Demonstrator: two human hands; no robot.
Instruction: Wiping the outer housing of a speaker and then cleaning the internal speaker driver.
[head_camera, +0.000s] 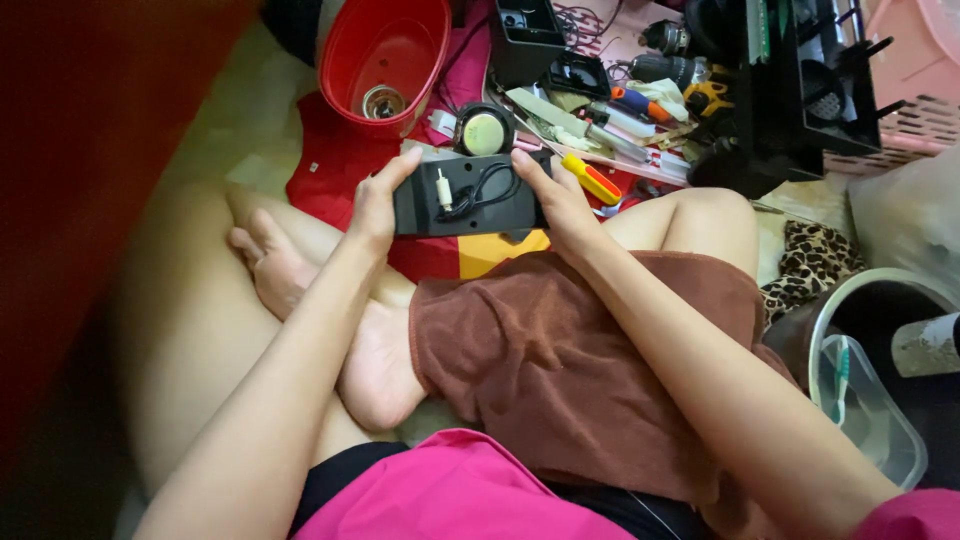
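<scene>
Both hands hold a black rectangular plastic panel (470, 200) with black wires and a small white part on its inner face. My left hand (375, 200) grips its left end, thumb on top. My right hand (555, 200) grips its right end. Just beyond the panel's far edge lies a round speaker cone (483, 130) with a pale centre. A screwdriver with a yellow and red handle (592, 180) lies beside my right hand. My crossed bare legs and a brown cloth (560, 370) are below the panel.
A red plastic tub (385, 50) stands at the far left. Tools, a black box (525, 35) and wires crowd the far middle. A black rack (800, 90) and pink basket (920, 110) are at far right. A clear container (870, 410) with a toothbrush sits near right.
</scene>
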